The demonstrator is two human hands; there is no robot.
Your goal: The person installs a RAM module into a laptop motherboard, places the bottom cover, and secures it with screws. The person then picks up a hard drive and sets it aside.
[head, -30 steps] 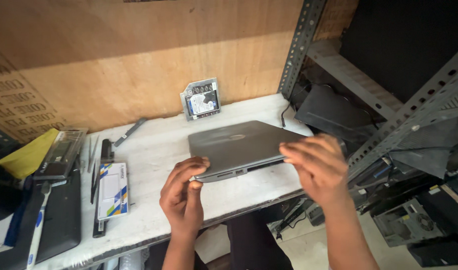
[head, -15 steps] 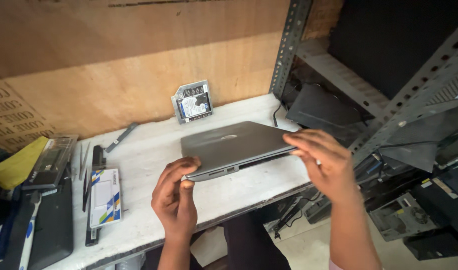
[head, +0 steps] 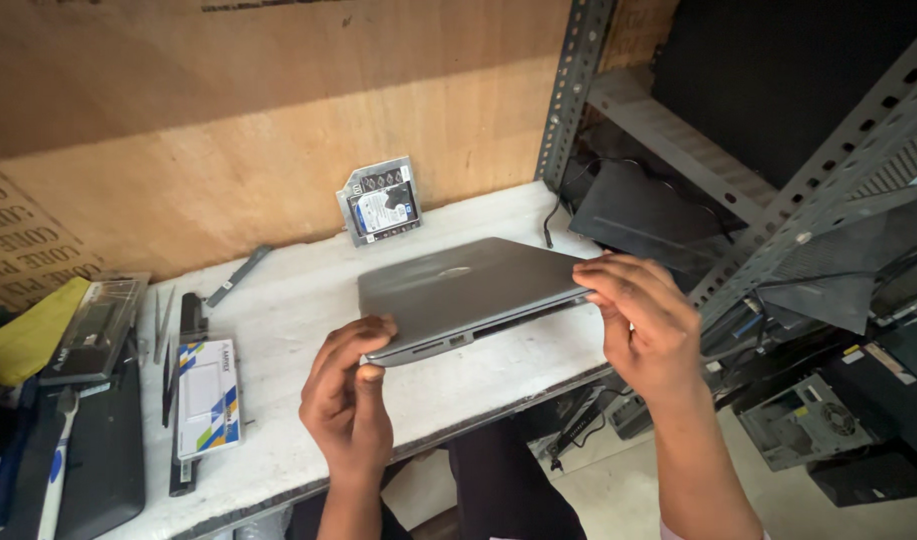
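At centre frame, above the white table [head: 278, 300]: closed grey laptop [head: 458, 290], long axis running lower left to upper right, pinched at both short ends between left hand [head: 350, 400] and right hand [head: 643, 325], grips closed on edges.

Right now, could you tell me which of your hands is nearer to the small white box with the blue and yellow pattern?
Left. The left hand grips the laptop's near corner, just right of the box; the right hand holds the laptop's far right edge.
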